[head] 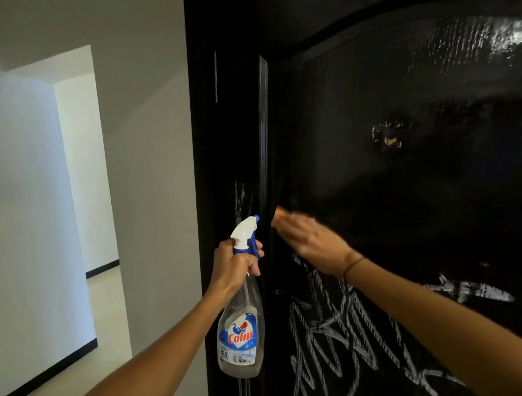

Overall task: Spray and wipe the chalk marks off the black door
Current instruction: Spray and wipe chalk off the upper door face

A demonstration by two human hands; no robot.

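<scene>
Where wet, black door (408, 169) glossy; chalk marks (328, 334) below

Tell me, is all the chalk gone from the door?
No, white chalk marks still cover the lower part of the black door, below the right hand.

The spray bottle (240, 332) carries a blue label reading "Colin" in red lettering, with "5X" printed below it at the label's lower left. Smaller print on the label is illegible. The chalk marks (334, 333) on the black door (425, 183) form no readable text.

Black door (408, 169) upright, glossy — white chalk marks (328, 327) low; spray bottle (241, 326) upright.
</scene>
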